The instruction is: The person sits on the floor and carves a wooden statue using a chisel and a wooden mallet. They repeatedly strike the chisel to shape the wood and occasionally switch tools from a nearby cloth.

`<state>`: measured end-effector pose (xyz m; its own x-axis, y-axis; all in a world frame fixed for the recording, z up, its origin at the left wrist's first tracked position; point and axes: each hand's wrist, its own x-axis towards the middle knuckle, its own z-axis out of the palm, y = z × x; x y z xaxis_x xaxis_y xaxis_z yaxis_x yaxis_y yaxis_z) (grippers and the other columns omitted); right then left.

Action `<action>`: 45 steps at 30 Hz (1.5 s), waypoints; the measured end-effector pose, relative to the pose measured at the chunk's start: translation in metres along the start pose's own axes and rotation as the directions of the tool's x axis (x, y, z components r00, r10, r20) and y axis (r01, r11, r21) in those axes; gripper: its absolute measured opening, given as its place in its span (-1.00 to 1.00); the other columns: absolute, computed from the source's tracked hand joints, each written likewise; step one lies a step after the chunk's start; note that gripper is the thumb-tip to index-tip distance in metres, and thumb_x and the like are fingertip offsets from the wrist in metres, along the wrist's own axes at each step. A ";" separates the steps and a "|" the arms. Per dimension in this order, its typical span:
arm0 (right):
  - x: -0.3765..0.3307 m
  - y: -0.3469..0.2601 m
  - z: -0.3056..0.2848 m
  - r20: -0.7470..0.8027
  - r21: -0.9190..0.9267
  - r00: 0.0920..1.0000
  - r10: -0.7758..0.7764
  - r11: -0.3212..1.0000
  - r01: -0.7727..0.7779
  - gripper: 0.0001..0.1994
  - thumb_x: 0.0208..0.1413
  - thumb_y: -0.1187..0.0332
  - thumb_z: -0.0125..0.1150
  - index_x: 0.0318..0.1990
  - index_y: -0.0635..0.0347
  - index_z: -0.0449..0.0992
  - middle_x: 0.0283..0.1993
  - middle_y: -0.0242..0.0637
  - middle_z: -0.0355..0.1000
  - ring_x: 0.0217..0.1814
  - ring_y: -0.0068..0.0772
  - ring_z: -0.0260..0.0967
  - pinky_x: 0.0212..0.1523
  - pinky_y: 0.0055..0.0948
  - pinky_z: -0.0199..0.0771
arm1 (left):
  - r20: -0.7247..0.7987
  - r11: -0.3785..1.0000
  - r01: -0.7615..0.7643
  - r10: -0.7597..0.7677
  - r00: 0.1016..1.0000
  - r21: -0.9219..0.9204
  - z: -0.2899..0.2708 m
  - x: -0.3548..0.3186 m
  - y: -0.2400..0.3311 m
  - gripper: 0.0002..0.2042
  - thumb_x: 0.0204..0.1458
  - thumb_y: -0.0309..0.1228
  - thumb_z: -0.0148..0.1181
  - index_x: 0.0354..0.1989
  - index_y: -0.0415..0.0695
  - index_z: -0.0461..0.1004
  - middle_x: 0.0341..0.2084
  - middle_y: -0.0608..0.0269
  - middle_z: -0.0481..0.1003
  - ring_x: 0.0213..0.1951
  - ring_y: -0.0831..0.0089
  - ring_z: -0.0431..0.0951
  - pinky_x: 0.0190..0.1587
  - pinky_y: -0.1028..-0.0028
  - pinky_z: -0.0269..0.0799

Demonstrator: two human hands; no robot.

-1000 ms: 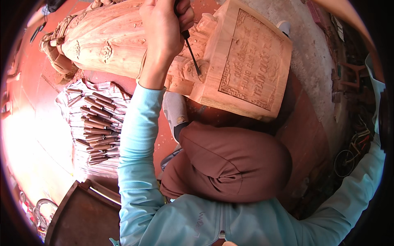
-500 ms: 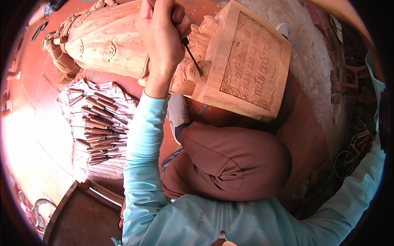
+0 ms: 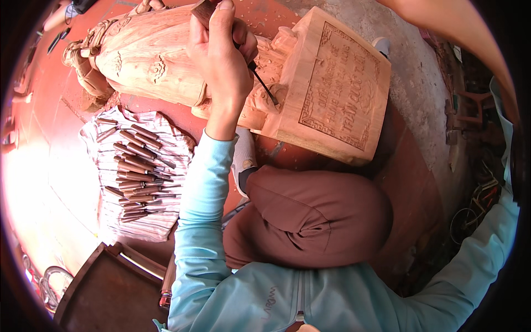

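A pale wooden statue (image 3: 149, 61) lies on its side on the red floor, its square base (image 3: 337, 88) with a carved panel turned toward me. My left hand (image 3: 221, 61) grips a chisel (image 3: 263, 83) by its wooden handle. The thin dark blade slants down to the right, its tip on the carved foot of the statue beside the base. My right arm in a light blue sleeve runs up the right edge, bare forearm at the top right. Its hand is out of the picture.
A striped cloth (image 3: 138, 221) to the left holds several wooden-handled chisels (image 3: 135, 177) laid in rows. A dark wooden board (image 3: 105, 293) sits at lower left. My bent knee in brown trousers (image 3: 310, 216) lies below the statue. A wheel and metal clutter (image 3: 470, 221) stand at right.
My left hand has come down slightly toward the statue with the chisel. The blade tip stays at the same spot by the base. Nothing else has moved.
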<state>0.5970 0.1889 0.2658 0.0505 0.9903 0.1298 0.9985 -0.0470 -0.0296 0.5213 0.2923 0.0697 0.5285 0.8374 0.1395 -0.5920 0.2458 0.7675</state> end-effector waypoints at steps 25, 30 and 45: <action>-0.017 0.016 0.004 0.062 -0.106 0.998 0.023 0.994 -0.017 -0.44 -0.15 0.61 0.00 0.14 0.20 0.30 -0.17 -0.03 0.47 -0.26 -0.09 0.46 -0.24 -0.28 0.44 | -0.050 0.989 -0.114 0.109 0.993 -0.097 0.003 -0.022 0.003 -0.79 0.15 -0.41 0.00 -0.10 -0.25 0.32 -0.61 0.37 0.27 -0.70 0.72 0.10 -0.75 0.68 -0.04; -0.026 0.019 0.004 0.059 -0.099 0.997 0.040 0.995 -0.034 -0.44 -0.15 0.61 0.00 0.14 0.20 0.29 -0.17 -0.03 0.47 -0.25 -0.10 0.46 -0.23 -0.29 0.44 | -0.098 0.987 -0.160 0.157 0.983 -0.027 0.005 -0.032 0.002 -0.78 0.15 -0.42 0.00 -0.11 -0.28 0.30 -0.57 0.33 0.32 -0.77 0.73 0.05 -0.75 0.69 -0.04; -0.048 0.018 -0.006 0.124 -0.115 0.988 0.089 0.991 -0.075 -0.42 -0.14 0.61 0.01 0.16 0.21 0.26 -0.15 -0.04 0.47 -0.23 -0.12 0.46 -0.21 -0.31 0.44 | -0.155 0.948 -0.313 0.317 0.936 0.048 0.010 -0.058 0.002 -0.67 0.16 -0.36 -0.04 0.03 -0.30 0.26 -0.79 0.38 0.15 -0.79 0.65 0.06 -0.79 0.59 -0.07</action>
<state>0.6129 0.1394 0.2646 0.1361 0.9907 0.0022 0.9879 -0.1359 0.0747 0.4956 0.2387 0.0697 0.2125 0.9371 0.2768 -0.6980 -0.0526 0.7141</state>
